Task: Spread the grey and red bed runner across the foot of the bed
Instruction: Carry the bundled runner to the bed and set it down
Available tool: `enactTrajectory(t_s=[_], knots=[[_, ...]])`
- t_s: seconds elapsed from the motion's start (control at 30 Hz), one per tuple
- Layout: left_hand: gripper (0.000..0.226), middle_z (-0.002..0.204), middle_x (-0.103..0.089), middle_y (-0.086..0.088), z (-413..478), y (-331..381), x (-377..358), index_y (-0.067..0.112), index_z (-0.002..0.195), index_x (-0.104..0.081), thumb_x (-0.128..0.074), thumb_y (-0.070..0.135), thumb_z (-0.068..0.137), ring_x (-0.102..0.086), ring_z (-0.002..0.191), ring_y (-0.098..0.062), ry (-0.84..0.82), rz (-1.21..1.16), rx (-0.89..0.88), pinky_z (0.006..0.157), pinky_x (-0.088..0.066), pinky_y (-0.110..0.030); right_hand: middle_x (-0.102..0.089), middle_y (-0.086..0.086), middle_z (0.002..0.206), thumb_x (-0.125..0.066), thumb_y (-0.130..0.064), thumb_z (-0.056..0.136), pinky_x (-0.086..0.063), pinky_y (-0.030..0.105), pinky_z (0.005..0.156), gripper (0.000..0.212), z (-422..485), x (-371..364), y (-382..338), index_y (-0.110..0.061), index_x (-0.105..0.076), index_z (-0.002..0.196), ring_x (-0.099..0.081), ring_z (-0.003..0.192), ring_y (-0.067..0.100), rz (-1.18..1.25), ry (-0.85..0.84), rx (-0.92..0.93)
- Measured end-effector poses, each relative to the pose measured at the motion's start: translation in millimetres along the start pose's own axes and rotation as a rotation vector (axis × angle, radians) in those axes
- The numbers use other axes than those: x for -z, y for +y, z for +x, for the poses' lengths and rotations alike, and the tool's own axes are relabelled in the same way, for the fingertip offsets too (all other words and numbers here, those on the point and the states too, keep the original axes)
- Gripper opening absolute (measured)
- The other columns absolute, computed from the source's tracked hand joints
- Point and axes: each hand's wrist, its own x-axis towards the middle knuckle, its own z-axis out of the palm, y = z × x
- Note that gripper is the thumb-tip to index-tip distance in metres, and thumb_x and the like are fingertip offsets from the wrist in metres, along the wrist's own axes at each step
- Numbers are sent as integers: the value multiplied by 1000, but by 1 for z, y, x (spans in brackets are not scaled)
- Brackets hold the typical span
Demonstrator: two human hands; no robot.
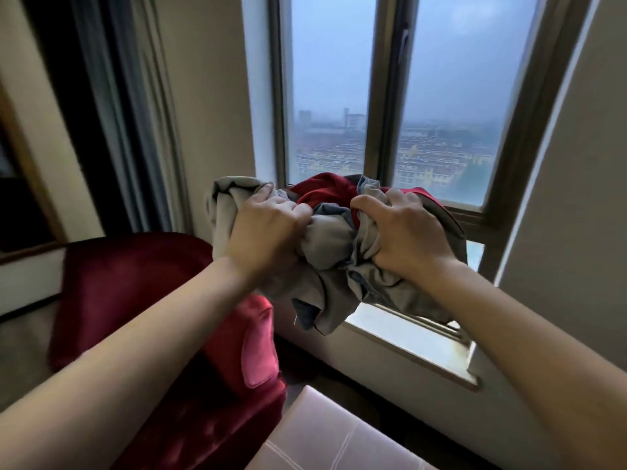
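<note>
Currently logged, head view:

1. Bed runner [325, 239]: grey w/ red parts, crumpled into a wad. Held up in the air at chest level, in front of the window [332, 96] and above the sill [407, 347]. Loose grey folds hang down below both fists; red cloth bulges up at the top, between and behind the hands.
2. Left hand [268, 228]: fingers curled tight round a bunch of grey cloth at the wad's left side; a grey flap sticks out past the knuckles.
3. Right hand [403, 232]: fingers curled, gripping grey cloth at the right side. Hands close together, approx. level, cloth bunched between them.
4. Red armchair [135, 293]: lower left, below the left forearm.
5. Curtain [135, 113]: dark, left of window.
6. Pale padded surface [325, 432]: bottom centre; can't tell what it is.
</note>
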Motion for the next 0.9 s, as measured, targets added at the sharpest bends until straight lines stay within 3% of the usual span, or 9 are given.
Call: enactTrajectory(t_s=[0.27, 0.53, 0.9], knots=[[21, 68, -67, -14, -70, -83, 54, 8, 72, -62, -70, 16, 54, -66, 72, -33, -35, 198, 98, 99, -42, -46, -50, 11, 104, -68, -17, 67, -45, 37, 66, 64, 33, -14, -112, -37, -46, 124, -49, 97, 36, 117, 12, 136], [15, 64, -62, -16, -156, -162, 124, 7, 71, -60, -68, 9, 58, -62, 67, -35, -90, 365, 200, 98, -44, -50, -48, 10, 105, -69, -14, 64, -43, 33, 61, 69, 52, -11, -243, -37, -47, 125, -48, 96, 34, 220, 10, 278], [9, 71, -65, -15, -283, -251, 231, 6, 78, -62, -57, 6, 70, -61, 74, -34, -165, 557, 384, 107, -34, -49, -48, 8, 107, -68, -15, 66, -34, 29, 56, 70, 56, 2, -427, -38, -45, 128, -48, 97, 31, 387, 42, 491]])
